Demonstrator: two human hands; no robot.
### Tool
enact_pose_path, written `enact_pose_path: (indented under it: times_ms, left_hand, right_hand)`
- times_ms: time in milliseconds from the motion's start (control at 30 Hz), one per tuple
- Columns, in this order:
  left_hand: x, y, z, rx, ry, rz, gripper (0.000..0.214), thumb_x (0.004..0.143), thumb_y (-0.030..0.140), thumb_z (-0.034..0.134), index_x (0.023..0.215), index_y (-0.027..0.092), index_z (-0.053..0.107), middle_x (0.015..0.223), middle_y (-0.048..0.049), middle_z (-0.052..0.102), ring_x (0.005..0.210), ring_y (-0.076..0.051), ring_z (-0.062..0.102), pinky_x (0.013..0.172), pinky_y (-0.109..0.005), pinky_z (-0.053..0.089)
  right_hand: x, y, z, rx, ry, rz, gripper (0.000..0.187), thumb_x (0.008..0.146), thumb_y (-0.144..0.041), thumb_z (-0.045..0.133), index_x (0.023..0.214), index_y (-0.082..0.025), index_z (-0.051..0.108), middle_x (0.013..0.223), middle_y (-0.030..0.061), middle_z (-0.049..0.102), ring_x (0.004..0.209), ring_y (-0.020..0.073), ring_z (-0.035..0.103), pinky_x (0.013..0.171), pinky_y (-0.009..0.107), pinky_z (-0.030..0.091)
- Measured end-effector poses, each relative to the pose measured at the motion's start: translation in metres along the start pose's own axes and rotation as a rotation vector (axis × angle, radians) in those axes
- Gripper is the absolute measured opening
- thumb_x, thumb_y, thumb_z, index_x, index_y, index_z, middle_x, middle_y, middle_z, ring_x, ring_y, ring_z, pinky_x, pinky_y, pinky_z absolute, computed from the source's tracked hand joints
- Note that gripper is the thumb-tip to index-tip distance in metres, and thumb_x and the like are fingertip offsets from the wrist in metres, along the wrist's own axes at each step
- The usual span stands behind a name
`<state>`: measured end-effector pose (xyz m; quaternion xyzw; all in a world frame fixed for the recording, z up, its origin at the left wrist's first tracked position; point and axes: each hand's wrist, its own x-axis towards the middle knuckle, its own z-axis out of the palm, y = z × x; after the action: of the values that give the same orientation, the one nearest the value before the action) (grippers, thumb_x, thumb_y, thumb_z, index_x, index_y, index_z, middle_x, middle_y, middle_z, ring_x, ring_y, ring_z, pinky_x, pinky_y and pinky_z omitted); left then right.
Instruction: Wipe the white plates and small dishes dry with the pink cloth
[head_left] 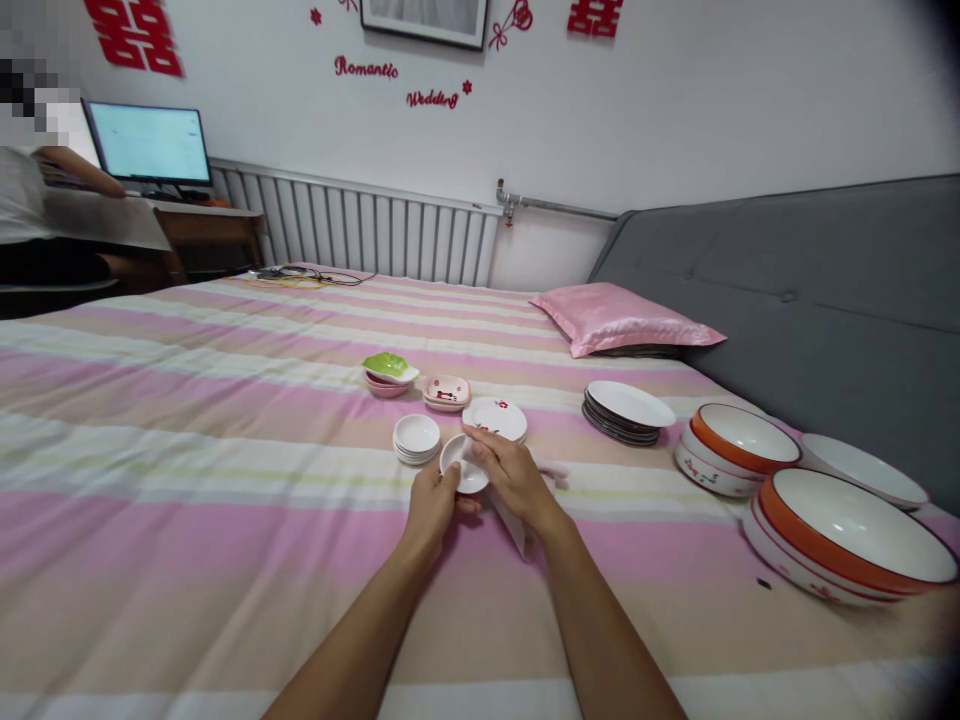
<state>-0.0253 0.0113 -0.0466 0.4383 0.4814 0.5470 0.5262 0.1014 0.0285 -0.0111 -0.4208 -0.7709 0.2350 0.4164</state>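
Observation:
A small round white dish point(463, 468) is held above the bed in my left hand point(433, 505), the thumb over its rim. My right hand point(514, 475) is closed on a pale cloth point(516, 527), which hangs below the palm; its fingers reach over the dish's right edge. Part of the cloth is hidden by the hand. Just left of the held dish is a stack of small white dishes point(417, 436). Right behind my hands lies a white plate with red flowers point(496, 414).
Farther back are a green leaf-shaped dish point(388, 366) on pink ones and square pink dishes point(447, 390). To the right stand stacked plates point(628, 402) and orange-rimmed bowls point(855, 530). A pink pillow point(622, 315) lies by the headboard. A person point(45, 205) sits at a desk, far left.

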Motion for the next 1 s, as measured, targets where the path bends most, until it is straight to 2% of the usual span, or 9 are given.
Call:
enact_pose_path:
  times_ms: [133,233,333,400,533,633,767,1000]
  left_hand:
    - [0.000,-0.001,0.000,0.052,-0.001,0.085,0.033,0.077,0.043,0.051,0.089,0.012,0.055,0.059,-0.0018,0.061,0.043,-0.016,0.061,0.040,-0.027,0.050]
    - [-0.001,-0.001,0.001,0.092,-0.005,0.142,0.033,0.077,0.044,0.052,0.088,0.013,0.055,0.060,-0.0012,0.061,0.044,-0.016,0.062,0.042,-0.026,0.051]
    - [-0.001,0.001,0.001,0.118,-0.024,0.173,0.033,0.077,0.043,0.053,0.091,0.014,0.054,0.058,-0.0003,0.061,0.043,-0.016,0.062,0.042,-0.025,0.050]
    - [-0.001,0.001,0.001,0.131,-0.053,0.181,0.034,0.077,0.043,0.052,0.094,0.014,0.053,0.056,0.0001,0.061,0.042,-0.016,0.061,0.040,-0.025,0.050]
    - [-0.002,0.000,0.001,0.192,-0.151,0.189,0.031,0.080,0.042,0.047,0.095,0.015,0.049,0.055,0.0003,0.061,0.040,-0.016,0.060,0.039,-0.024,0.048]
    - [-0.003,-0.003,0.000,0.244,-0.209,0.191,0.026,0.082,0.040,0.045,0.093,0.016,0.047,0.049,0.0027,0.058,0.036,-0.014,0.058,0.038,-0.024,0.047]
    - [-0.005,-0.004,0.000,0.262,-0.231,0.184,0.022,0.083,0.037,0.045,0.092,0.017,0.046,0.043,0.0041,0.056,0.036,-0.015,0.057,0.040,-0.024,0.047]
    - [-0.005,0.002,0.001,0.250,-0.211,0.183,0.026,0.083,0.037,0.044,0.096,0.016,0.047,0.048,0.0026,0.059,0.040,-0.017,0.061,0.041,-0.024,0.048]
  right_hand:
    - [0.002,0.005,0.000,-0.009,0.103,0.042,0.038,0.082,-0.018,0.045,0.117,-0.026,0.057,0.112,0.0023,0.064,0.103,0.0176,0.057,0.090,0.031,0.041]
    - [0.002,0.006,0.001,-0.072,0.156,0.130,0.032,0.081,-0.021,0.047,0.111,-0.023,0.056,0.098,0.0038,0.068,0.090,0.0185,0.062,0.077,0.029,0.045]
    - [0.001,0.004,0.001,-0.164,0.171,0.196,0.024,0.082,-0.026,0.046,0.104,-0.022,0.056,0.087,0.0041,0.068,0.079,0.0190,0.062,0.067,0.026,0.043]
    - [0.001,0.001,0.000,-0.210,0.167,0.178,0.022,0.084,-0.027,0.045,0.101,-0.022,0.057,0.085,0.0038,0.068,0.077,0.0186,0.062,0.066,0.025,0.042]
    - [-0.001,-0.006,-0.004,-0.270,0.115,0.030,0.024,0.085,-0.021,0.043,0.102,-0.024,0.059,0.091,0.0023,0.067,0.083,0.0174,0.060,0.071,0.025,0.040]
    - [-0.001,-0.010,-0.006,-0.275,0.027,-0.056,0.028,0.084,-0.016,0.044,0.103,-0.026,0.061,0.100,0.0017,0.065,0.091,0.0169,0.058,0.077,0.026,0.040]
    - [-0.002,-0.012,-0.009,-0.280,-0.082,-0.092,0.031,0.082,-0.010,0.044,0.102,-0.025,0.063,0.098,0.0018,0.066,0.092,0.0162,0.057,0.078,0.025,0.039]
    - [-0.003,-0.012,-0.011,-0.297,0.004,-0.022,0.026,0.084,-0.017,0.044,0.099,-0.026,0.063,0.096,0.0018,0.067,0.087,0.0167,0.059,0.073,0.024,0.039]
